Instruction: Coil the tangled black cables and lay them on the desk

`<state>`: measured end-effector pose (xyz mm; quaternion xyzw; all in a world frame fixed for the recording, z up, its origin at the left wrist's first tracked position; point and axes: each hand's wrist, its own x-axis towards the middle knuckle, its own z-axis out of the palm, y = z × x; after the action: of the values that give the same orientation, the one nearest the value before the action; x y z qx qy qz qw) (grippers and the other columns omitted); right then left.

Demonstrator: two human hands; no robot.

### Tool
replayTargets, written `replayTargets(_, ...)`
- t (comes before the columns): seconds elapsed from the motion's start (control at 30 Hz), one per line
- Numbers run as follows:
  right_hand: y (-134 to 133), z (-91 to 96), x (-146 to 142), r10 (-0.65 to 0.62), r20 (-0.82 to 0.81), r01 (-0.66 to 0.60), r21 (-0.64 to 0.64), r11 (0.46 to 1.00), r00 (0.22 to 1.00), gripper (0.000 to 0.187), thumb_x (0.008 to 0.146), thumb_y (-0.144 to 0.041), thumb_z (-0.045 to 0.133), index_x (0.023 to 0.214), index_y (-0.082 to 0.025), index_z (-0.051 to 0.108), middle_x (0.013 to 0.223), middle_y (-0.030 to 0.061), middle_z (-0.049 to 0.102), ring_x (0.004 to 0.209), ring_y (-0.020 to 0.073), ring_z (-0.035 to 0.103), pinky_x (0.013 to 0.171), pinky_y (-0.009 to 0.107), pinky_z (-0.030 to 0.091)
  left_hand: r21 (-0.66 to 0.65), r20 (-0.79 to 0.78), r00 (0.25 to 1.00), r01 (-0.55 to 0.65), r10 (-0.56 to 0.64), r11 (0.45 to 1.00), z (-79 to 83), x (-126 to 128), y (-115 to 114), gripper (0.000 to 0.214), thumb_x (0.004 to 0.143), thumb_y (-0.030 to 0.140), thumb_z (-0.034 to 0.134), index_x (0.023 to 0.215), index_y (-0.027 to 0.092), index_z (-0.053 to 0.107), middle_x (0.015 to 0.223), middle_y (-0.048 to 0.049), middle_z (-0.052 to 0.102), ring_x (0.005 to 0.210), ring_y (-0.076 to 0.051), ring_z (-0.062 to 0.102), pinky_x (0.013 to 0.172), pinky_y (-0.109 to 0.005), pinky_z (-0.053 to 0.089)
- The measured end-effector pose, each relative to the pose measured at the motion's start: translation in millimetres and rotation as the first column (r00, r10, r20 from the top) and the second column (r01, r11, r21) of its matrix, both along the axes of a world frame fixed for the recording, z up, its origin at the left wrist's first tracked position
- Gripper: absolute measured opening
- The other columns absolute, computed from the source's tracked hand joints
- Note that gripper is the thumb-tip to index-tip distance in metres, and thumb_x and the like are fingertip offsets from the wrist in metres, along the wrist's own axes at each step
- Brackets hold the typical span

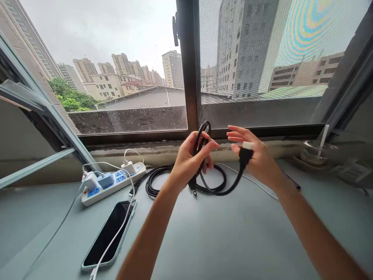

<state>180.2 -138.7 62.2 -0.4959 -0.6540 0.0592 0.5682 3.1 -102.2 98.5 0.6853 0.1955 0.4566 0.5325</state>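
- Looks like a windowside desk (pixel 233 237), in a home or an office; hard to tell which
- Equipped with a power strip (pixel 115 184) and a phone (pixel 106 233)
- Faces tower blocks (pixel 121 64) through a rain-spotted window (pixel 136 121)

No text, brand or number reads clearly; long white plastic power strip with blue sockets (pixel 115 186), black cable plug with pale tip (pixel 245 157): nothing legible.

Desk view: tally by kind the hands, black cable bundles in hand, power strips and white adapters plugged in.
Hands: 2, left hand and right hand
Black cable bundle in hand: 1
Power strip: 1
White adapters plugged in: 2
Total: 6
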Motion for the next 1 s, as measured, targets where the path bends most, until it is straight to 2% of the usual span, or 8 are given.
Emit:
replayTargets(0.1,-2.6,3.4,1.6,0.035,-0.067,-0.039,-0.066,0.997,0.997,0.033,0.092,-0.039,0.046,0.120,-0.028,0.057,0.112,0.0041,0.064,0.104,0.0194,0.060,0.089,0.036,0.048,0.002,0.066,0.998,0.008,-0.008,1.000,1.8,-0.4,-1.0,0.024,0.081,0.035,0.060,0.089,0.022,0.041,0.081,0.0038,0.062,0.036,-0.002,0.046,0.030,-0.016,0.028)
replayTargets(0.27,-10.3,8.1,-6.4,0.134,-0.147,-0.165,-0.223,0.961,0.980,0.048,0.090,-0.057,0.040,0.095,-0.020,0.070,0.092,0.0065,0.069,0.087,0.0206,0.064,0.076,0.032,0.050,-0.002,0.070,0.996,0.063,-0.063,0.998,1.9,-0.6,-3.0,0.024,0.085,0.041,0.054,0.088,0.023,0.040,0.078,0.0052,0.063,0.032,-0.001,0.041,0.029,-0.016,0.022)
replayTargets(0.33,-11.8,9.1,-8.7,0.195,-0.199,-0.239,-0.232,0.943,0.960,0.051,0.089,-0.060,0.040,0.096,-0.020,0.070,0.092,0.0069,0.069,0.085,0.0200,0.064,0.076,0.031,0.051,-0.014,0.049,0.991,0.123,-0.122,0.992,0.4,0.1,-5.3,0.024,0.086,0.043,0.052,0.090,0.024,0.040,0.075,0.0044,0.065,0.033,-0.003,0.044,0.030,-0.016,0.026)
replayTargets(0.5,-12.7,13.0,-7.8,0.301,-0.415,-0.425,-0.246,0.871,0.859,0.056,0.085,-0.065,0.042,0.102,-0.019,0.067,0.097,0.0076,0.068,0.085,0.0201,0.065,0.072,0.028,0.052,-0.019,-0.128,0.937,0.324,-0.324,0.946,-1.3,1.8,-16.9,0.020,0.086,0.038,0.054,0.092,0.021,0.044,0.061,0.0024,0.063,0.044,-0.009,0.054,0.043,-0.020,0.039)
replayTargets(0.63,-18.6,18.1,-7.7,0.325,-0.523,-0.519,-0.280,0.808,0.788,0.053,0.084,-0.065,0.043,0.100,-0.020,0.066,0.092,0.0061,0.068,0.082,0.0194,0.065,0.073,0.028,0.052,0.030,-0.309,0.846,0.465,-0.434,0.885,1.1,1.7,-24.1,0.021,0.083,0.034,0.059,0.095,0.018,0.053,0.075,-0.0026,0.067,0.066,-0.013,0.061,0.059,-0.024,0.045)
replayTargets(0.73,-24.2,21.1,-9.4,0.291,-0.562,-0.512,-0.285,0.810,0.774,0.050,0.083,-0.064,0.046,0.098,-0.020,0.065,0.096,0.0056,0.067,0.080,0.0183,0.064,0.069,0.027,0.051,0.129,-0.481,0.774,0.528,-0.413,0.839,2.9,1.6,-25.1,0.023,0.083,0.036,0.059,0.093,0.015,0.063,0.088,-0.0054,0.068,0.080,-0.016,0.061,0.068,-0.025,0.046)
replayTargets(0.87,-28.6,22.8,-10.0,0.269,-0.467,-0.451,-0.336,0.827,0.842,0.032,0.079,-0.051,0.061,0.089,-0.021,0.063,0.082,0.0006,0.065,0.064,0.0124,0.060,0.058,0.022,0.048,0.190,-0.613,0.698,0.586,-0.371,0.788,3.6,0.6,-23.9,0.032,0.085,0.038,0.056,0.105,0.017,0.069,0.091,-0.0057,0.068,0.081,-0.017,0.060,0.072,-0.025,0.046)
replayTargets(1.0,-29.4,23.2,-4.8,0.294,-0.425,-0.437,-0.293,0.850,0.856,0.023,0.086,-0.041,0.055,0.084,-0.020,0.063,0.075,-0.0010,0.063,0.064,0.0103,0.057,0.059,0.021,0.047,0.215,-0.634,0.707,0.551,-0.314,0.807,7.2,-6.9,-19.6,0.034,0.088,0.036,0.051,0.111,0.019,0.069,0.106,-0.0064,0.065,0.090,-0.019,0.060,0.077,-0.027,0.047)
